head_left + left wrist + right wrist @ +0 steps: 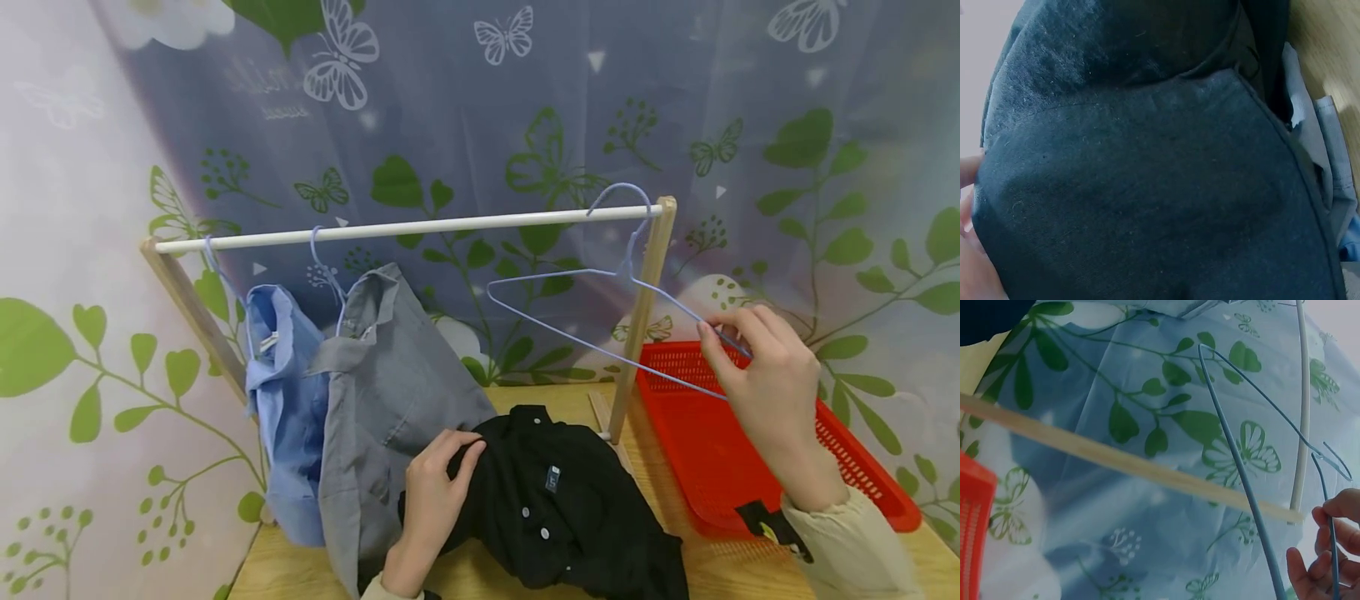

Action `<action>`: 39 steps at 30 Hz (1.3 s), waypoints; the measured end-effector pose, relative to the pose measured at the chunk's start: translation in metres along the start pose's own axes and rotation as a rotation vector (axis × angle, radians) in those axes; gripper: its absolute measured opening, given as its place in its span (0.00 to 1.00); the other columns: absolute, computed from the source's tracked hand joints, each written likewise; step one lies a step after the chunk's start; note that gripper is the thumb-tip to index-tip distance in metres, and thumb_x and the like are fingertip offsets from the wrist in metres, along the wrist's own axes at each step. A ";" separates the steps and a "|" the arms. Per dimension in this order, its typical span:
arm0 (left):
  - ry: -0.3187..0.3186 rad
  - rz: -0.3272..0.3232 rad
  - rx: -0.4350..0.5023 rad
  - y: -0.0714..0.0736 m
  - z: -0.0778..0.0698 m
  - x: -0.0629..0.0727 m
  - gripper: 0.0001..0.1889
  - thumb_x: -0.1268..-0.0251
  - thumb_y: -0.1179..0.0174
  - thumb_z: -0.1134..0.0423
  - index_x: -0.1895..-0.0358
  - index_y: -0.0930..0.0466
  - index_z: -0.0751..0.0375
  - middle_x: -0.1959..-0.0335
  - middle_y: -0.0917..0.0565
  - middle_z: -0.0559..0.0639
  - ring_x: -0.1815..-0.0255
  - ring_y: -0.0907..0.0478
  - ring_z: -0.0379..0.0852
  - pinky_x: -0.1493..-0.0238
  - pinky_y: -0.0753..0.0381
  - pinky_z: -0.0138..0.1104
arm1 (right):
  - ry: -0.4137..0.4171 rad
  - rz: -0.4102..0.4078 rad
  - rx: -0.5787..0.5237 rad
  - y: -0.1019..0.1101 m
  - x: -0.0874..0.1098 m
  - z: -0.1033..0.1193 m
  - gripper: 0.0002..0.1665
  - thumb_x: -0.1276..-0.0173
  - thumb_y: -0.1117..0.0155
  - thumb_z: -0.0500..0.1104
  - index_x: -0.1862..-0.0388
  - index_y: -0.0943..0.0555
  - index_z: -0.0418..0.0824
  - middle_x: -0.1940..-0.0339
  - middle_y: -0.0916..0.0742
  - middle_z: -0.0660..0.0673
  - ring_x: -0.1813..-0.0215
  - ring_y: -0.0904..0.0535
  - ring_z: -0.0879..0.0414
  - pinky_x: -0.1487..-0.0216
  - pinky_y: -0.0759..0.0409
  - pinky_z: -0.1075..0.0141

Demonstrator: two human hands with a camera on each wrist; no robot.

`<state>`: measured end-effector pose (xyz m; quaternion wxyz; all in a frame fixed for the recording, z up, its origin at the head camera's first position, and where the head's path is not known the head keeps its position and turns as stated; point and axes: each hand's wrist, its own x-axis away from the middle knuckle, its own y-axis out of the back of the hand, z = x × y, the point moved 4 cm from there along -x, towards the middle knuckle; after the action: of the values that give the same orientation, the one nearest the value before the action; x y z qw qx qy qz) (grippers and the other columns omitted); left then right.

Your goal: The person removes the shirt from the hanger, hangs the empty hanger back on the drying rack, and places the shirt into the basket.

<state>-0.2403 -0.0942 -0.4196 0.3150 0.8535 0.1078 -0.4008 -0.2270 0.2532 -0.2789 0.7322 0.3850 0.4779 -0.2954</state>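
In the head view my right hand (772,375) pinches one arm of a blue wire hanger (555,333). The hanger's hook is at the right end of the white rail (450,223), and no garment is on it. My left hand (438,492) pinches the edge of a black buttoned garment (577,508) that lies bunched on the wooden table. In the left wrist view the dark cloth (1147,187) fills most of the picture, with a few fingers at its left edge. The right wrist view shows the hanger (1235,450) between the thumb and fingers.
A blue garment (288,417) and a grey garment (405,383) hang from hangers at the rail's left. Wooden posts (641,325) hold the rail up. A red plastic basket (705,467) stands on the table (300,575) at the right. A patterned curtain (465,100) hangs behind.
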 end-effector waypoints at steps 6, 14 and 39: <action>0.008 0.007 0.015 -0.002 -0.002 0.001 0.04 0.33 0.32 0.59 0.59 0.12 0.52 0.65 0.14 0.41 0.63 0.14 0.41 0.58 0.14 0.37 | 0.009 0.022 -0.034 -0.018 -0.014 0.009 0.05 0.37 0.27 0.31 0.65 0.16 0.34 0.72 0.19 0.40 0.69 0.27 0.50 0.66 0.36 0.69; 0.025 0.023 0.015 -0.003 -0.002 0.002 0.04 0.33 0.32 0.59 0.59 0.11 0.52 0.65 0.14 0.40 0.64 0.15 0.40 0.59 0.14 0.36 | 0.033 0.089 -0.021 -0.041 -0.022 0.016 0.03 0.34 0.29 0.33 0.65 0.16 0.33 0.72 0.20 0.41 0.71 0.26 0.51 0.68 0.37 0.75; 0.032 0.028 0.023 -0.005 -0.002 0.005 0.04 0.32 0.33 0.58 0.59 0.12 0.50 0.65 0.14 0.39 0.64 0.15 0.38 0.60 0.15 0.34 | 0.058 0.182 -0.038 -0.054 0.001 0.004 0.11 0.40 0.24 0.32 0.59 0.15 0.39 0.65 0.14 0.44 0.62 0.21 0.49 0.66 0.31 0.65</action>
<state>-0.2385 -0.0898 -0.4245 0.3090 0.8648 0.0965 -0.3837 -0.2678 0.2217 -0.2939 0.7490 0.4216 0.4673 -0.2072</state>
